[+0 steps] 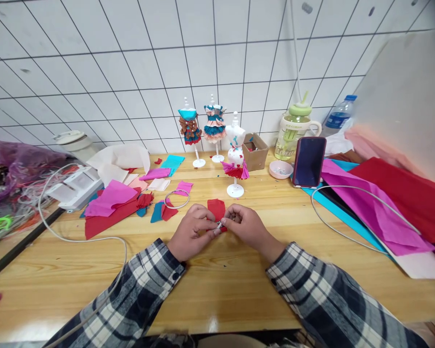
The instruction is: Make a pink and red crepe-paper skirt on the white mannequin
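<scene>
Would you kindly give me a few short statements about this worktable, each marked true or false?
1. The left hand and the right hand meet at a small pale item. True; it is too small to identify.
2. The front dress form stands nearer to the hands than the other two dress forms. True.
3. The front dress form is teal all round its lower part. False: its skirt is magenta and red.
4. The pink bowl sits beside the phone. True.
5. The phone lies flat, screen down. False: it stands upright, its dark screen in view.
</scene>
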`<state>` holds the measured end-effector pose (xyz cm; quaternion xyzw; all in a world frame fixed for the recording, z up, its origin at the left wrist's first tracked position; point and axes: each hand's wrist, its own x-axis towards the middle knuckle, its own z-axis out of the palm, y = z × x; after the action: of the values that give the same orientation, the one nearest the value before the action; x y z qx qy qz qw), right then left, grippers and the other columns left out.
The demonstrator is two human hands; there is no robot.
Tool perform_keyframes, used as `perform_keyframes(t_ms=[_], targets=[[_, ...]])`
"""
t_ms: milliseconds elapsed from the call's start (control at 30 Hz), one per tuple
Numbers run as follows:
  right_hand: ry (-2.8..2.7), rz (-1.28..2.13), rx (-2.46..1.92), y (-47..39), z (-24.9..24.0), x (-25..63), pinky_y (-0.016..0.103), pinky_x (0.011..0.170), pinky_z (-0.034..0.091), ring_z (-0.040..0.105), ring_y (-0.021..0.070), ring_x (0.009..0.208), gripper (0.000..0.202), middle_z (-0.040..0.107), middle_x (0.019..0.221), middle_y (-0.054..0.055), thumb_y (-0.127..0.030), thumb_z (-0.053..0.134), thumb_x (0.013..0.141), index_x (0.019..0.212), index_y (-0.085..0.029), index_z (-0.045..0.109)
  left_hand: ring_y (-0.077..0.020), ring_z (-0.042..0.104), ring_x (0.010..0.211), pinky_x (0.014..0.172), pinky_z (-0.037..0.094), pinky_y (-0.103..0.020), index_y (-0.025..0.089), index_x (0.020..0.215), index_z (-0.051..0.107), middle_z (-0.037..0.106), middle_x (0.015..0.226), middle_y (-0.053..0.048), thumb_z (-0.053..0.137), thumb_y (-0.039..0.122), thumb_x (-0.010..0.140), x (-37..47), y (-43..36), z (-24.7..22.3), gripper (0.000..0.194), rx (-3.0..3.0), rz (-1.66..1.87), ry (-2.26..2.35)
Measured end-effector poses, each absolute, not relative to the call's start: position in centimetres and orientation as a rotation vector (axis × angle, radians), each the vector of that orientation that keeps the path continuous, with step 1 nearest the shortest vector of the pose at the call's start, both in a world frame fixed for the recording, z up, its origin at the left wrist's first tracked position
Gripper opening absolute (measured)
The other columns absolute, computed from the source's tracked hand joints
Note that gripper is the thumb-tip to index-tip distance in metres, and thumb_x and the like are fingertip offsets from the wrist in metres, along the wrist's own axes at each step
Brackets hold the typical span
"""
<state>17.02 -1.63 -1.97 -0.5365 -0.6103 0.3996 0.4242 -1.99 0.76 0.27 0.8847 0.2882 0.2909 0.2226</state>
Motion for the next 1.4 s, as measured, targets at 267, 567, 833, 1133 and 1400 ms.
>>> perform_keyframes(t_ms=[267,567,833,1133,1400], targets=[[-1.617,0.442,-1.330,-2.1,-1.0,18.2,0.024,0.058,0.041,0.050,0.0108,0.057,0.018,0.060,0.077,-0.001,-0.026,0.057,0.083,0.101,-0.021,0.060,-0.0237,0.056,0.099,0.093,0.042,-0.040,0.024,0.099,0.074,0.067,0.100,-0.007,0.057,0.040,0.086,-1.4,0.4,-0.6,0.026,2.032,0.840,1.075],[-1.994,0.116,-1.309,-2.8,-1.0,17.6,0.026,0.071,0.042,0.060,0.0157,0.083,0.021,0.067,0.088,0.004,-0.029,0.050,0.093,0.099,-0.023,0.069,-0.0268,0.047,0.119,0.105,0.034,-0.044,0.029,0.118,0.065,0.058,0.126,-0.005,0.051,0.037,0.089,-1.1,0.0,-1.0,0.034,2.019,0.744,0.947],[-2.114,0.011,-1.349,-2.9,-1.0,17.8,0.026,0.062,0.036,0.058,0.0144,0.075,0.020,0.067,0.084,0.004,-0.027,0.050,0.092,0.095,-0.023,0.069,-0.0254,0.047,0.114,0.101,0.034,-0.040,0.028,0.113,0.067,0.060,0.121,-0.005,0.049,0.037,0.090,-0.8,-0.2,-0.6,0.031,2.101,0.679,0.945],[-1.836,0.306,-1.365,-2.6,-1.7,16.8,0.023,0.058,0.041,0.058,0.0126,0.064,0.011,0.066,0.073,0.001,-0.021,0.059,0.080,0.080,-0.022,0.070,-0.0221,0.050,0.094,0.084,0.038,-0.036,0.025,0.096,0.070,0.062,0.097,-0.005,0.044,0.040,0.093,-0.5,-0.5,-0.4,0.031,2.208,0.674,1.058],[-1.689,0.553,-1.279,-3.0,-1.5,16.0,0.023,0.053,0.042,0.052,0.0115,0.054,0.015,0.063,0.068,0.001,-0.023,0.059,0.083,0.087,-0.022,0.074,-0.0206,0.051,0.087,0.081,0.039,-0.036,0.021,0.082,0.070,0.062,0.087,-0.005,0.046,0.034,0.092,-0.8,0.0,-0.6,0.029,2.233,0.795,1.178]])
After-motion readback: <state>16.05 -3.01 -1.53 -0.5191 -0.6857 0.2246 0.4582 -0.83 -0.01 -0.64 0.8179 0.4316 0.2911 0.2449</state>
